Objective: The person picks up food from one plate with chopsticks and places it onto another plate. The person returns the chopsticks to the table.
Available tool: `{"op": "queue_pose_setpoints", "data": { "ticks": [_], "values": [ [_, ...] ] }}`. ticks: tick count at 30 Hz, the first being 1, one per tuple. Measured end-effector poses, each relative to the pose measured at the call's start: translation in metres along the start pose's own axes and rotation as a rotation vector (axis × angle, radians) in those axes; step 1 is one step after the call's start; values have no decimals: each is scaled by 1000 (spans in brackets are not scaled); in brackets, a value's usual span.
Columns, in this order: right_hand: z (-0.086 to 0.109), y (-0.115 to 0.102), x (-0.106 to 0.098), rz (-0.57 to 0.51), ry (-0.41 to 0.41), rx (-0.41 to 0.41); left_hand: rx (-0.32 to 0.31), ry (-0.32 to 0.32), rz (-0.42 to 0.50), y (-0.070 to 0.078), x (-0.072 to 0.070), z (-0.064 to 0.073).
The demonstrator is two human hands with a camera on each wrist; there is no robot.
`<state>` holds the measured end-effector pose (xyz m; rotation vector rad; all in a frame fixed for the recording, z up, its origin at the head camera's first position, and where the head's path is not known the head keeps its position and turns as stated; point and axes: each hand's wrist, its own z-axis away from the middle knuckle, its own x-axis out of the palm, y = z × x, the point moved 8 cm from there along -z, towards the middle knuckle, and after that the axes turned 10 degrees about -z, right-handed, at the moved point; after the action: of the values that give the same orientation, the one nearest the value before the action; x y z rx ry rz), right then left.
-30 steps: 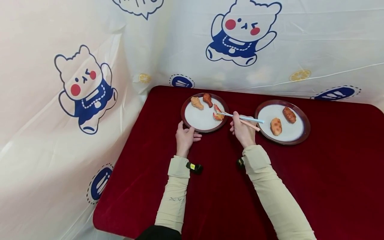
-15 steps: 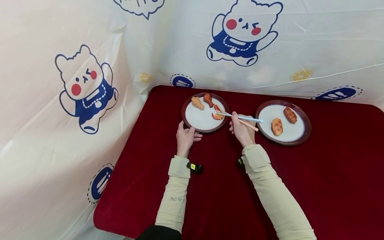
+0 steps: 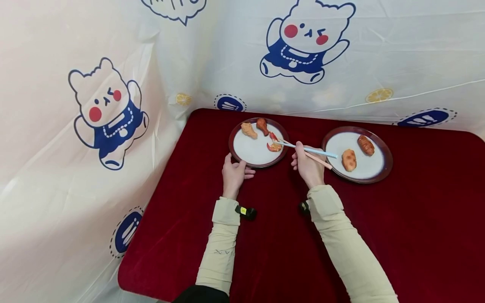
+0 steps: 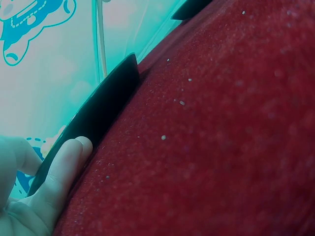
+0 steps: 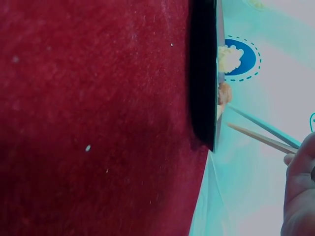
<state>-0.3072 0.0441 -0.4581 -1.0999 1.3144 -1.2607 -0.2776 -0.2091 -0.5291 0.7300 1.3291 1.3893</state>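
My left hand (image 3: 233, 174) grips the near-left rim of the left brown-rimmed plate (image 3: 257, 165); in the left wrist view, fingers (image 4: 66, 160) press the plate's dark outer side (image 4: 98, 108). My right hand (image 3: 309, 166) holds a pair of chopsticks, one light blue (image 3: 321, 153) and one pink (image 3: 318, 160). Their tips meet a curved red-and-orange food piece, shrimp-like (image 3: 275, 147), at the plate's right side. A fried chicken piece (image 3: 249, 130) and a brown drumstick (image 3: 262, 126) lie farther back on the same plate.
To the right stands a second brown-rimmed plate (image 3: 387, 166), bearing a golden oval food piece (image 3: 349, 160) and a browned ridged one (image 3: 365, 145). Dark red cloth (image 3: 280, 252) covers the table. A printed white curtain (image 3: 227, 54) hangs behind and at the left.
The shrimp-like piece has turned slightly under the chopstick tips, its red lower end now pointing left. The chopsticks' back ends have shifted a little right and down. My left hand stays put.
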Motion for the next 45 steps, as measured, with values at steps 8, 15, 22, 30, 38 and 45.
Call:
{"op": "queue_pose_setpoints", "data": {
  "ticks": [8,15,22,30,38,45],
  "values": [
    [5,0,-34,-57,127,30,5,3,2,-1,2,-1],
    [6,0,-91,-282,302,25,-2,11,-6,-1,1,-1],
    [6,2,-145,-552,421,-58,-17,11,-9,-3,-3,-2],
    [23,7,-172,-538,478,63,-23,13,-2,-4,-2,-1],
    [40,22,-191,-470,501,131,-12,26,1,-5,0,-2],
    [53,22,-194,-209,472,79,-9,10,-4,-4,3,-2]
  ]
}}
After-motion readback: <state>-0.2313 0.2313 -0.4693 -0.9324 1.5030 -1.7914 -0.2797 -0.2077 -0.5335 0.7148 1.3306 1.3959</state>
